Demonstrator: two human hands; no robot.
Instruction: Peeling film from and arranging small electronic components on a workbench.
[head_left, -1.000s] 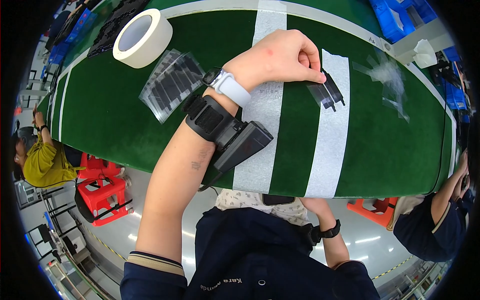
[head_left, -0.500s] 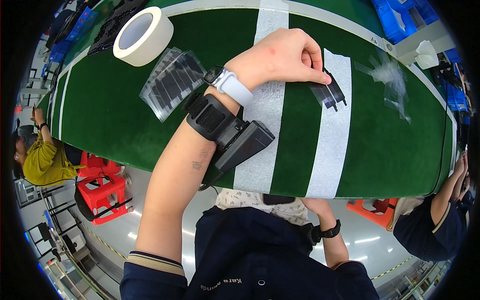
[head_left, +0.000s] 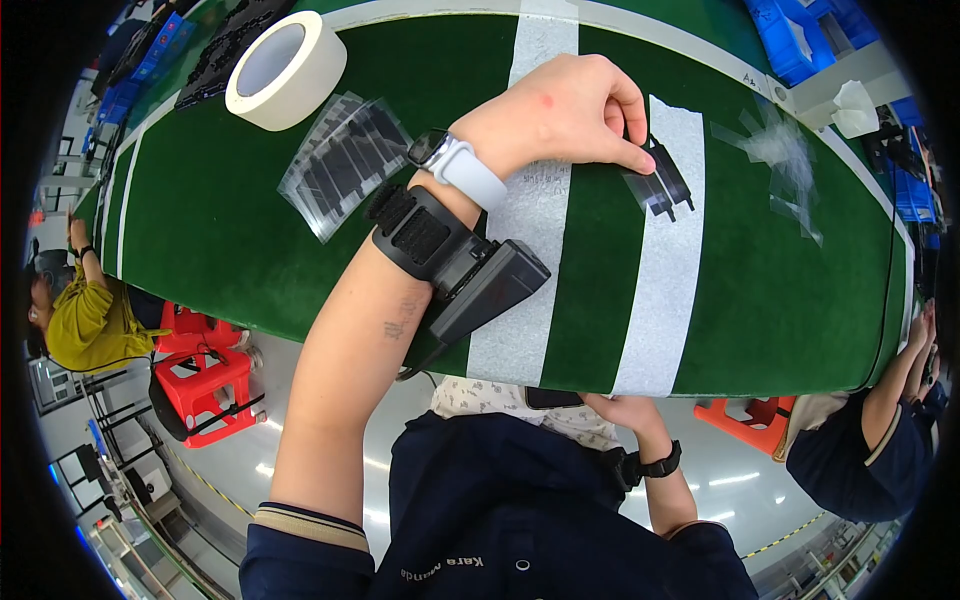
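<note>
My left hand (head_left: 585,110) reaches across the green table (head_left: 790,330), with thumb and fingers closed in a pinch. It grips the upper left edge of a small clear film with black strips (head_left: 674,182), which lies over the right-hand white strip (head_left: 655,310). A white-banded watch and a strapped black device are on that arm. My right hand (head_left: 628,409) is low at the table's near edge, close to a dark phone (head_left: 553,398) over my lap. Its fingertips are mostly hidden, so their grip does not show.
A stack of clear sheets with black strips (head_left: 345,165) lies left of my wrist, below a cream tape roll (head_left: 287,70). Crumpled clear film (head_left: 783,155) lies at right. Blue bins (head_left: 790,40) stand at far right. People sit on both sides near red stools (head_left: 205,395).
My right hand has shifted slightly left toward the phone, and more of it shows below the table edge. My left hand stays nearly still, its thumb tip moved slightly left.
</note>
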